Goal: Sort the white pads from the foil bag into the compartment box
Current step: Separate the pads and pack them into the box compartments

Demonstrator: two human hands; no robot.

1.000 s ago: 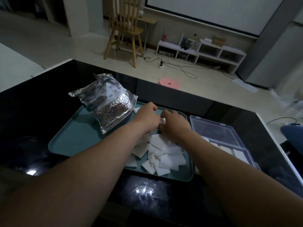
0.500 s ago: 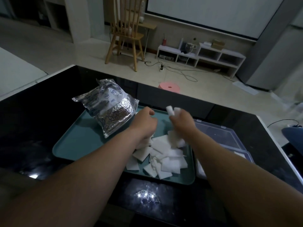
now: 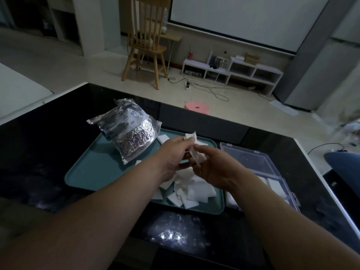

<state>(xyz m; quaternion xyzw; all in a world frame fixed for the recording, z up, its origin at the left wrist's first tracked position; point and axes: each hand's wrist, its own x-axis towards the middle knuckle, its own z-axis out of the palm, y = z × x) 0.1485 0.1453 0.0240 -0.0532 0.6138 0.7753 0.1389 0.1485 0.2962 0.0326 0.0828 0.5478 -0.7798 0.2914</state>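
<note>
Dim foreground, glare spot on black table (image 3: 48, 152).

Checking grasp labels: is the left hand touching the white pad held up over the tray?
Touching. In the head view the left hand pinches the raised white pad at its top, while the right hand grips it lower.

Black glossy table (image 3: 48, 152): teal tray (image 3: 87, 172) sits on it, with clear compartment box (image 3: 270, 168) just beside the tray's right edge, lid open.
</note>
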